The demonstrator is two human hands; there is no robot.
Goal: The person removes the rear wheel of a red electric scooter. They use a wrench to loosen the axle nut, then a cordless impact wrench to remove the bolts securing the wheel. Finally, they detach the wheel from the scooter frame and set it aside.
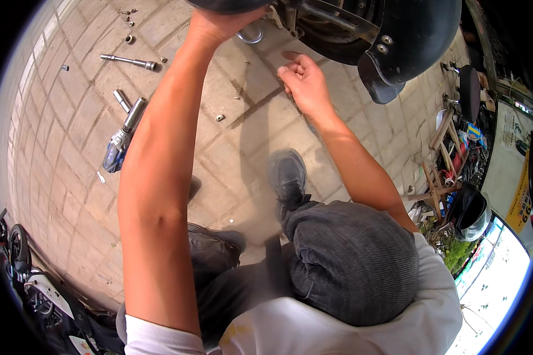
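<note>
At the top edge my left hand (pixel 222 25) grips a black rounded part (pixel 225 5) from below; its fingers are mostly hidden. My right hand (pixel 307 86) hovers over the paving, below the vehicle's wheel area. Its index finger points left, apart from the thumb, with the other fingers curled and nothing visible in them. Right of it hangs a glossy black mudguard (pixel 417 41) with two bolts, beside a dark wheel (pixel 337 44). A coil spring (pixel 241 80) and a nut (pixel 220 118) lie on the ground between my forearms. A curved metal piece (pixel 251 37) shows beside my left hand.
Left of my left arm lie a socket extension bar (pixel 127 61), a loose socket (pixel 122 100), a power wrench (pixel 124 136) and several small nuts (pixel 129 39). Motorcycles (pixel 21 248) stand at far left. At right are a wooden frame (pixel 441 160) and a helmet (pixel 471 213).
</note>
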